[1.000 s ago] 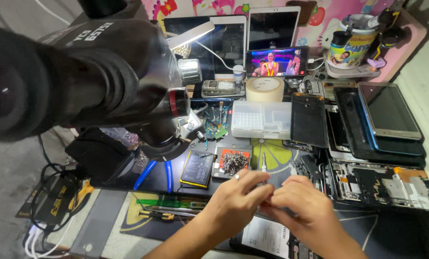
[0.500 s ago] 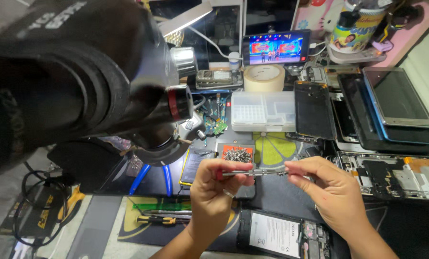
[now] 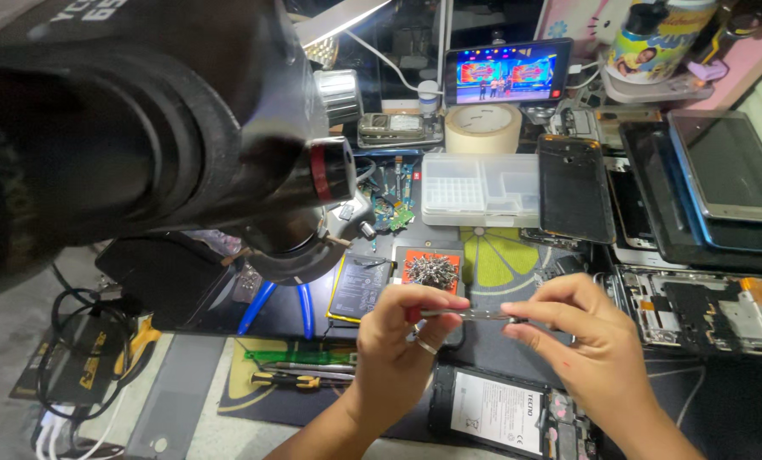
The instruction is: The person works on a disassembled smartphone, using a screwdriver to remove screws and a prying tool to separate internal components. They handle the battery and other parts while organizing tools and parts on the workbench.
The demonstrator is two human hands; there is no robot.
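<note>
My left hand (image 3: 402,345) grips the red-collared end of a thin metal tool (image 3: 470,315), which lies level between both hands. The thumb and fingers of my right hand (image 3: 590,349) pinch its other end. Both hands hover above a dark work mat, just in front of a red tray of small screws (image 3: 432,271). An opened phone with a white label (image 3: 500,413) lies below my wrists. A flat phone battery (image 3: 360,288) sits to the left of the tray.
A large black microscope (image 3: 168,128) fills the upper left. Behind the hands are a clear parts box (image 3: 481,189), a tape roll (image 3: 483,128), a small lit screen (image 3: 507,72) and a black phone shell (image 3: 575,187). Tablets (image 3: 730,170) and a stripped phone (image 3: 705,302) lie right; blue-handled pliers (image 3: 270,307) left.
One second ago my hands were pressed together lower down. They have since drawn apart, with the tool stretched level between them. The view has shifted closer to the bench.
</note>
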